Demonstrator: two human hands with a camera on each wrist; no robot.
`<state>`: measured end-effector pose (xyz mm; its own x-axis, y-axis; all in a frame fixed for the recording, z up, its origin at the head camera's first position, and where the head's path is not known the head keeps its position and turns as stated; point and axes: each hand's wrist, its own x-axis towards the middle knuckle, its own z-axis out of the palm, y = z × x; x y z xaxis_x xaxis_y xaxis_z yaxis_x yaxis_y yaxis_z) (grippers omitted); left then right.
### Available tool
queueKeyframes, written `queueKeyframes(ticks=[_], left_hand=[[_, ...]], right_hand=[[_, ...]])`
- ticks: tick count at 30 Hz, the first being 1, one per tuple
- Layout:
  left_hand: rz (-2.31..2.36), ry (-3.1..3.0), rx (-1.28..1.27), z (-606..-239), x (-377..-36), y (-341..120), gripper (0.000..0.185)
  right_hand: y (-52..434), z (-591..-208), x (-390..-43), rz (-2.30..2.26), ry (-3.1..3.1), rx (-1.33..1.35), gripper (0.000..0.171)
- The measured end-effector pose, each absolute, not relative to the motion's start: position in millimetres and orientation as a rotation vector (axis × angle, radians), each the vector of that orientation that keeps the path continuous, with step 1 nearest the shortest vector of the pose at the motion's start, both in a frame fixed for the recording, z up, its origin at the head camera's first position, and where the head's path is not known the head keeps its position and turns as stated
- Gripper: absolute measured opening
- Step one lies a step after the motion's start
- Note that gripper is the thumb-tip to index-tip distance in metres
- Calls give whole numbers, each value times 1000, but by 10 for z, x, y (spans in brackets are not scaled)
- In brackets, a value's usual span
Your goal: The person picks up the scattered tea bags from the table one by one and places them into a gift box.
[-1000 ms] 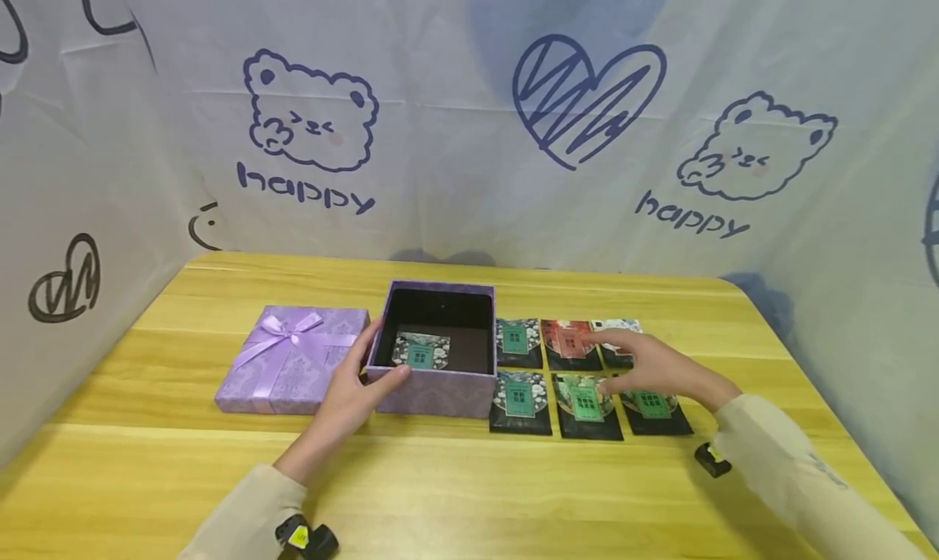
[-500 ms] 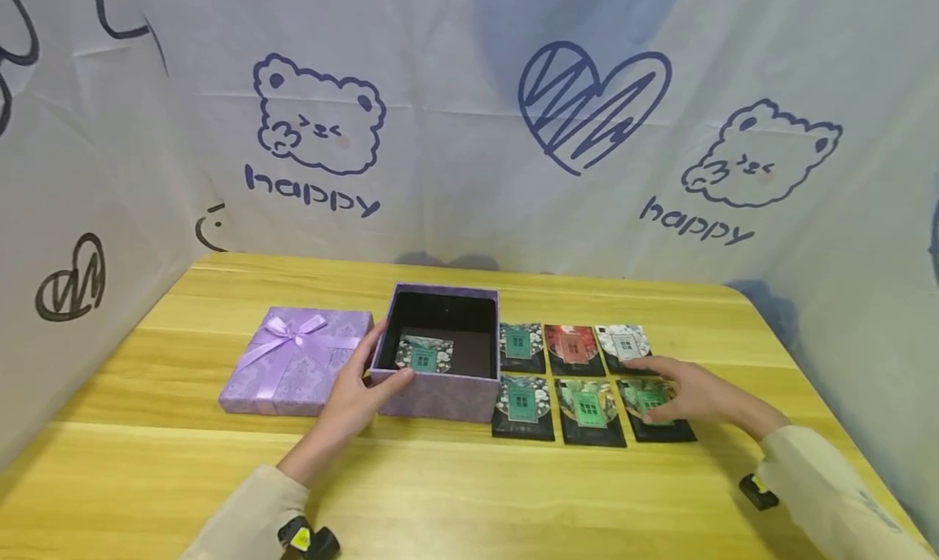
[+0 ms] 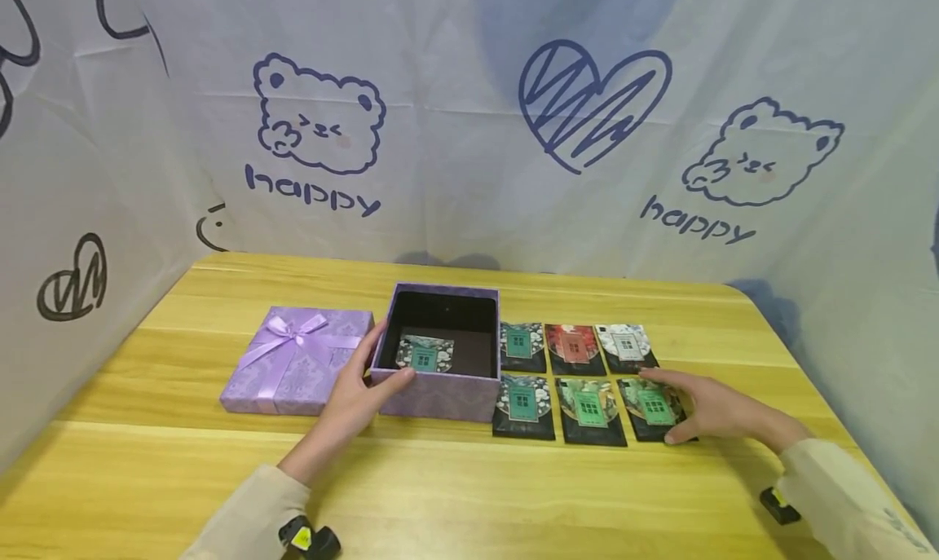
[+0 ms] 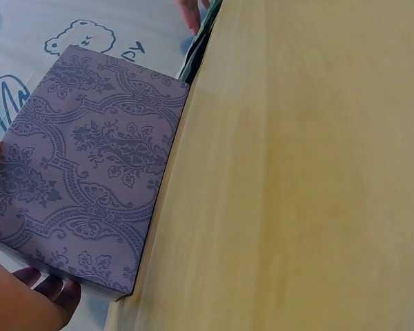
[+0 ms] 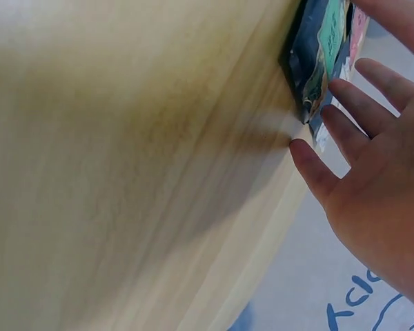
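Observation:
My left hand (image 3: pixel 352 405) grips the open purple patterned box (image 3: pixel 440 399) at its left front corner, thumb on the front rim and fingers along the left side. In the left wrist view, the box's front wall (image 4: pixel 90 165) faces the camera. A floral sachet (image 3: pixel 425 354) lies inside the dark interior. My right hand (image 3: pixel 715 409) hovers at the right edge of the front right green sachet (image 3: pixel 653 405), fingers spread and holding nothing. The right wrist view shows the palm of the right hand (image 5: pixel 386 179) beside that sachet; whether a fingertip touches it I cannot tell.
Several black-based sachets lie in two rows right of the box, among them a red one (image 3: pixel 575 350) and a white one (image 3: pixel 626 348). The purple lid (image 3: pixel 308 381) with a ribbon bow rests left of the box. A printed cloth (image 3: pixel 455 136) hangs behind the wooden table (image 3: pixel 469 495).
My right hand has moved right and toward me, from over the middle sachets to the right end of the front row. The left hand has kept its hold on the box.

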<state>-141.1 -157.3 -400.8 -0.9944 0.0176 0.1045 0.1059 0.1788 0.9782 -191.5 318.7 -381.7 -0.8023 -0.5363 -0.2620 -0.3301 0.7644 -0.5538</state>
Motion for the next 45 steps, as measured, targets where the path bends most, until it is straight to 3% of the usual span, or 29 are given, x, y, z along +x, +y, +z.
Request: queueKeyframes(ticks=[25,45], left_hand=[[-1990,-2347,-124,-3997,-1419,-1575,81],[-1967,-2350,-134,-4003,-1415,-1581,80]], right_hand=[[3164,-3833,-1866,-643,2576,-635,92],[3095,-3789,-1842,-654,2713,-798,84]])
